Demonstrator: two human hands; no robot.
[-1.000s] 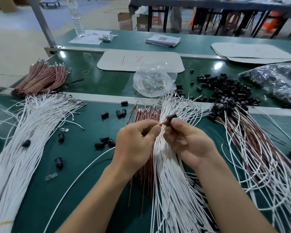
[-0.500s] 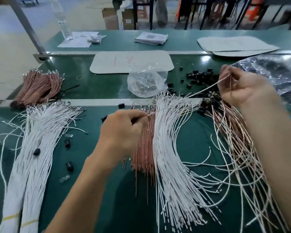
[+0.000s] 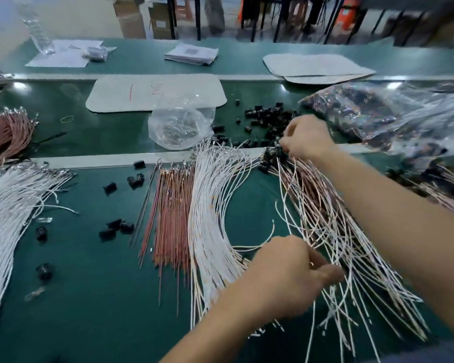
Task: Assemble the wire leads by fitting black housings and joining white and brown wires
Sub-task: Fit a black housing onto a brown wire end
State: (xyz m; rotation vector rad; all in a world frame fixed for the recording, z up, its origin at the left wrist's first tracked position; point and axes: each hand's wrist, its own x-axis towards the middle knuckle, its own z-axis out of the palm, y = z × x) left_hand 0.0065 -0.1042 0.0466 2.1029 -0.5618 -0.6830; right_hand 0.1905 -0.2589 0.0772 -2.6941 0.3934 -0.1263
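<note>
My right hand [image 3: 308, 138] is at the far end of the pile of joined white and brown leads [image 3: 333, 231], its fingers curled around the black housing end of a lead [image 3: 274, 153]. My left hand [image 3: 286, 273] is at the near end of the same pile and pinches thin wire tails between thumb and fingers. Loose brown wires [image 3: 172, 218] and loose white wires [image 3: 212, 218] lie side by side in the middle of the green table. A heap of black housings [image 3: 268, 121] lies just beyond my right hand.
Several loose housings [image 3: 116, 227] are scattered left of the brown wires. A big white wire bundle [image 3: 11, 205] and a brown bundle [image 3: 3, 134] lie at the left. A clear bag [image 3: 180, 127] sits behind centre, and a large bag of parts [image 3: 378, 113] at the right.
My right hand came down from beside the large bag onto the housing end of the pile. My left hand left the middle wire piles and moved right and nearer, to the wire tails.
</note>
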